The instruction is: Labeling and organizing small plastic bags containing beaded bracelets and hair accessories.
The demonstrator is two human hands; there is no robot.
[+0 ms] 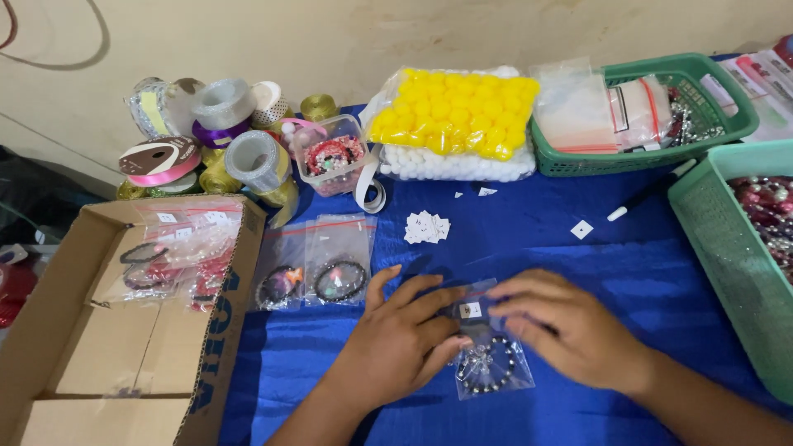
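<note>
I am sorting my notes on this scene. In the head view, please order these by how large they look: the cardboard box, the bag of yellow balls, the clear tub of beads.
1. Cardboard box, though it lies nearest the camera.
2. Bag of yellow balls.
3. Clear tub of beads.

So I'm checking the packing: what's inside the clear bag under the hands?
The small clear bag holds a dark beaded bracelet and a small white tag. The left hand and right hand cover its upper edges, so anything there is hidden.

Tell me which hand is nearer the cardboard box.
Left. The left hand lies on the blue cloth just right of the cardboard box; the right hand sits farther right, beyond the bagged bracelet.
</note>
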